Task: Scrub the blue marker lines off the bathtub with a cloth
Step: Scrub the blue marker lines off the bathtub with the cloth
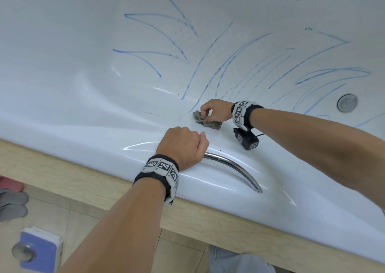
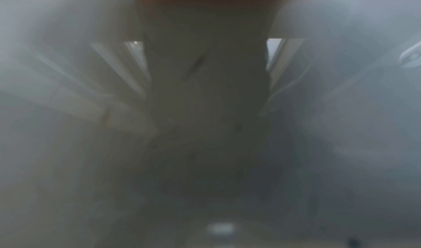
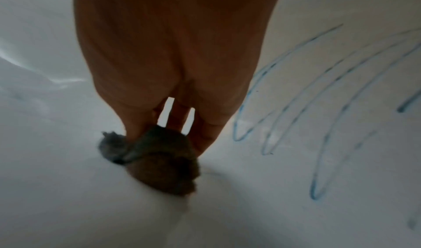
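Observation:
The white bathtub (image 1: 73, 54) carries several blue marker lines (image 1: 225, 64) over its inner wall. My right hand (image 1: 205, 116) reaches into the tub and pinches a crumpled grey cloth (image 1: 206, 122) that lies on the wall at the lower ends of the lines. The right wrist view shows the cloth (image 3: 154, 158) bunched under my fingers (image 3: 205, 134), with marker lines (image 3: 284, 107) just to its right. My left hand (image 1: 193, 139) rests as a fist on the tub's near rim, with nothing seen in it. The left wrist view is a dim blur of the tub surface (image 2: 341, 107).
A chrome grab handle (image 1: 233, 168) runs along the rim from under my left wrist. A round chrome fitting (image 1: 347, 103) sits at the right of the tub. The beige stone surround (image 1: 62, 177) edges the tub. Slippers (image 1: 12, 199) and a blue-and-white block (image 1: 37, 249) lie on the floor.

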